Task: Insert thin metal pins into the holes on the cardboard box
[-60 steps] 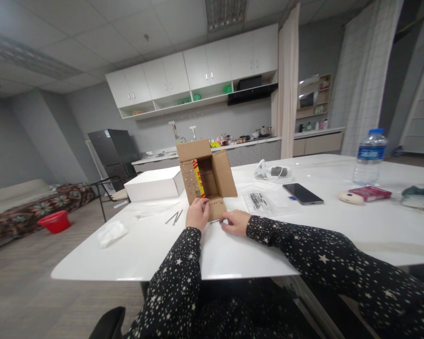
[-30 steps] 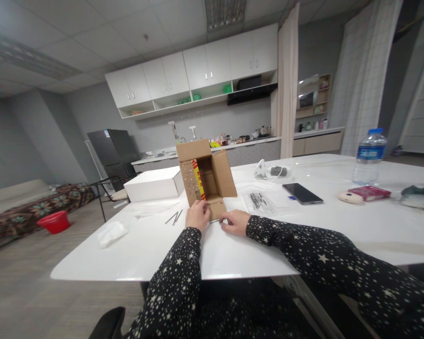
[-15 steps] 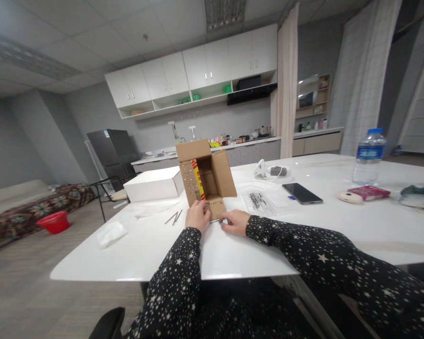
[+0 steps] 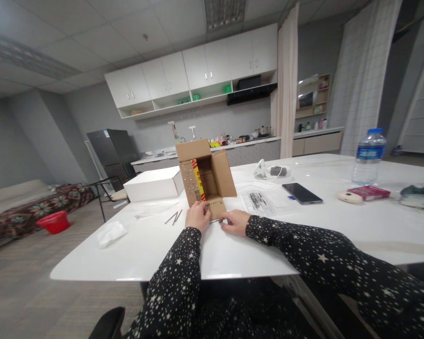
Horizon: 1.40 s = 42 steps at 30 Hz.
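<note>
An open cardboard box (image 4: 223, 176) stands on the white table in front of me, its flaps spread. Small pale spots dot the left flap, which also carries a red and yellow strip (image 4: 198, 179). My left hand (image 4: 198, 215) is closed at the box's lower left, fingers against the bottom flap. To its right, my right hand (image 4: 235, 222) rests low on the table with fingers curled in. A thin rod-like piece (image 4: 214, 221) lies at its fingertips, below the flap; its kind is too small to tell. Several thin dark metal rods (image 4: 173, 217) lie left of my left hand.
A white box (image 4: 153, 183) sits behind at left, with a crumpled tissue (image 4: 112, 234) nearer me. Rightward are a clear plastic bag (image 4: 259, 201), a phone (image 4: 302, 193), a cream oval object (image 4: 349, 197), a dark red box (image 4: 371, 192) and a water bottle (image 4: 369, 157).
</note>
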Each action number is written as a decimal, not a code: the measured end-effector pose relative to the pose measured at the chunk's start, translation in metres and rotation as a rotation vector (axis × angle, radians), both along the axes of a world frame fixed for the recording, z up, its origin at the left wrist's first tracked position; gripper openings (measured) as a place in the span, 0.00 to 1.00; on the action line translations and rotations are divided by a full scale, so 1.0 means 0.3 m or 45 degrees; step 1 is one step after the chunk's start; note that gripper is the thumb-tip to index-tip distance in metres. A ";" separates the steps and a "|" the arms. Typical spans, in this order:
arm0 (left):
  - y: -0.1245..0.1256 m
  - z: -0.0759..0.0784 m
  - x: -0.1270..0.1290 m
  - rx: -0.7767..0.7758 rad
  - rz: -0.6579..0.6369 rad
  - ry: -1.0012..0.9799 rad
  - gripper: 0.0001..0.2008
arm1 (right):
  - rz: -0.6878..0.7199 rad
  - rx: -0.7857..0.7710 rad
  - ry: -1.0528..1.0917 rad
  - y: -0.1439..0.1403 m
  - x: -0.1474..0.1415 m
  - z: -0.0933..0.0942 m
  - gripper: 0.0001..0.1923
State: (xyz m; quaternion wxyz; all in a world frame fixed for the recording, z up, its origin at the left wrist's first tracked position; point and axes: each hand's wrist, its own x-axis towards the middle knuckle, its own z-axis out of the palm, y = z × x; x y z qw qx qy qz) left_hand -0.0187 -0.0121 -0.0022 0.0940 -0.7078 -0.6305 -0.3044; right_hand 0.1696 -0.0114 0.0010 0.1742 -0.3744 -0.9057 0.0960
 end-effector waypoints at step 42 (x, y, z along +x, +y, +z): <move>-0.050 0.029 0.044 -0.229 -0.233 0.186 0.06 | 0.045 -0.009 0.027 -0.004 -0.002 0.012 0.14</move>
